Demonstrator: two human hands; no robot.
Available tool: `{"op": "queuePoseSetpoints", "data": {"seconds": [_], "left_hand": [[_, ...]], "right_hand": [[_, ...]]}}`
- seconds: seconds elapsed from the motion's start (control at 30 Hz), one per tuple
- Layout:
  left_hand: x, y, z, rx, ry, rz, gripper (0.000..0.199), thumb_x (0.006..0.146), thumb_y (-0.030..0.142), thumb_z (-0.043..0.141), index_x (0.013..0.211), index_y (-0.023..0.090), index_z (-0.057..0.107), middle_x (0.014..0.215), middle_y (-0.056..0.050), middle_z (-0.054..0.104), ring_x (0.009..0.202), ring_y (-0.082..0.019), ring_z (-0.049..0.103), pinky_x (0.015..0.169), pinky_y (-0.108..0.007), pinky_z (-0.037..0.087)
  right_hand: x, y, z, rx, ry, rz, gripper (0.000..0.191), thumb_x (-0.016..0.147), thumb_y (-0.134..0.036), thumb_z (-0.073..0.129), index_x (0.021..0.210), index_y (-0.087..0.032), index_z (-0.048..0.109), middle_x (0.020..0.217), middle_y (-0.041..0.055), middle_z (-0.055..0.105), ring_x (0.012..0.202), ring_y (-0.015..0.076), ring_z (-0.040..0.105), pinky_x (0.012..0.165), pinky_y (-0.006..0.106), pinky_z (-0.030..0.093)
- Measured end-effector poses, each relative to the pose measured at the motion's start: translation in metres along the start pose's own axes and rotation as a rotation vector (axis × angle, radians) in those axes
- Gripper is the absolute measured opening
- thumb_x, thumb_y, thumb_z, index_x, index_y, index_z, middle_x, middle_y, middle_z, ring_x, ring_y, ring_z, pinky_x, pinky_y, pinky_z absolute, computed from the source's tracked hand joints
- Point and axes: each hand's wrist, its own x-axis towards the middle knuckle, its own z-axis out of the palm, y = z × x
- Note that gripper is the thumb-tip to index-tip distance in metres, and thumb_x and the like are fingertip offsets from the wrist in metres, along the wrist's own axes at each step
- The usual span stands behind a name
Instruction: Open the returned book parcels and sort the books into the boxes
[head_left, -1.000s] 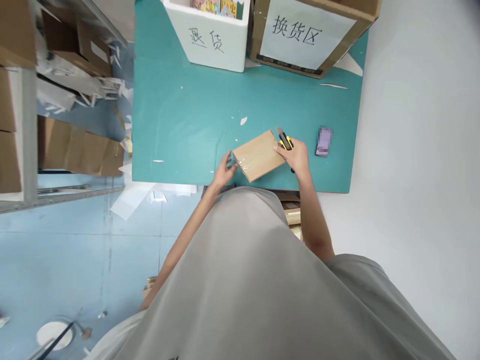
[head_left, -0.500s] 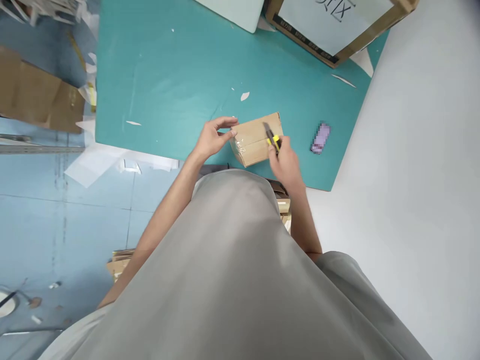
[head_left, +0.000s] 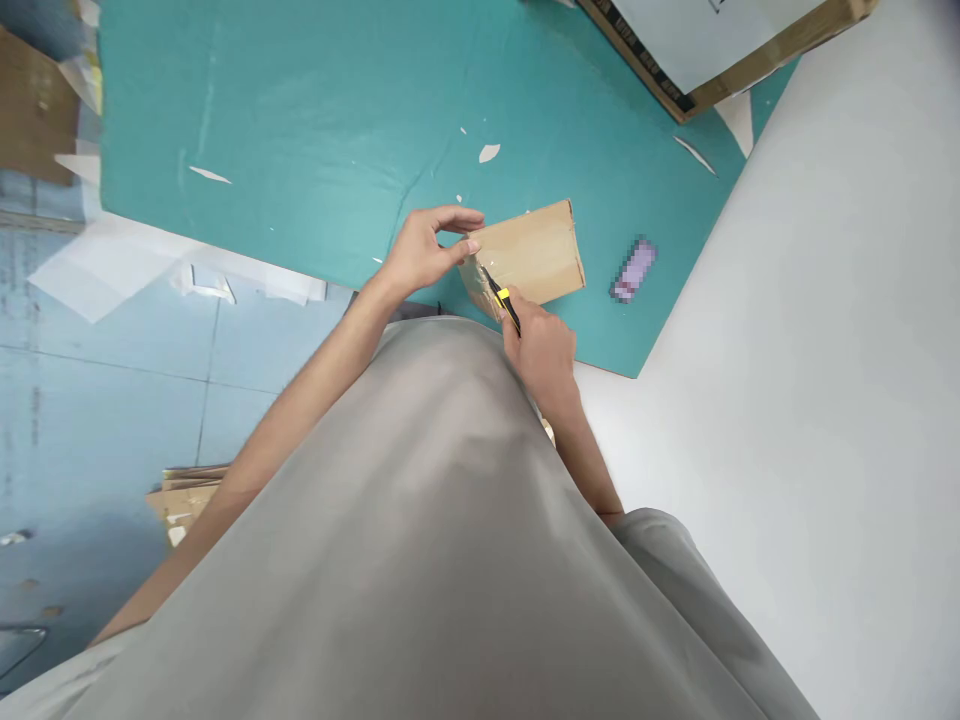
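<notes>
Small cardboard box, held near the front edge of a green-topped bench, directly before the person's grey garment. The box lies obliquely, its broad brown face uppermost and its narrow end, covered with glossy clear tape, turned toward the left. The left hand grasps the far corner of this taped end, the thumb on the upper face and the other fingers along the far side. The right hand is clenched around a black-and-yellow utility knife; its blade is extended and points obliquely away from the person, its tip at the taped end, close to the left thumb. Whether the blade has entered the tape cannot be told.

To the right of the box lies a purple object, its detail obscured by pixelation. Beyond, at the far right of the bench, stands a large carton faced with a white sheet and edged below with dark printed tape. White scraps are scattered on the green surface: a small oval piece beyond the box, a thin sliver at the left and a longer strip near the large carton. At lower left, pieces of brown cardboard are partly hidden by the left forearm.
</notes>
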Motion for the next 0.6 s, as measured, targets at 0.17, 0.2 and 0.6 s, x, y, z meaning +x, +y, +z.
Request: {"op": "queuePoseSetpoints", "data": {"seconds": [0.17, 0.2, 0.6], "left_hand": [[-0.002, 0.000, 0.001, -0.042, 0.013, -0.012, 0.046, 0.080, 0.045, 0.082, 0.121, 0.026, 0.076, 0.124, -0.010, 0.079, 0.116, -0.032, 0.074, 0.091, -0.048, 0.067], [-0.002, 0.000, 0.001, -0.042, 0.020, -0.014, 0.046, 0.080, 0.046, 0.082, 0.121, 0.026, 0.075, 0.123, -0.010, 0.079, 0.117, -0.032, 0.074, 0.090, -0.048, 0.067], [-0.005, 0.007, 0.002, 0.009, 0.034, -0.037, 0.047, 0.081, 0.046, 0.081, 0.123, 0.025, 0.074, 0.124, -0.011, 0.079, 0.120, -0.032, 0.073, 0.088, -0.041, 0.065]], "right_hand": [[-0.007, -0.015, -0.005, -0.057, -0.033, 0.024, 0.054, 0.114, -0.031, 0.027, 0.165, -0.022, 0.040, 0.132, 0.0184, 0.073, 0.105, 0.0288, 0.073, 0.085, 0.035, 0.052], [-0.010, -0.017, -0.007, -0.074, -0.047, 0.033, 0.053, 0.114, -0.030, 0.027, 0.164, -0.021, 0.041, 0.130, 0.0188, 0.074, 0.104, 0.0287, 0.073, 0.084, 0.036, 0.052], [-0.021, -0.013, -0.024, -0.086, -0.066, 0.032, 0.054, 0.115, -0.035, 0.028, 0.167, -0.023, 0.035, 0.124, 0.0170, 0.076, 0.104, 0.0296, 0.072, 0.085, 0.036, 0.050]]}}
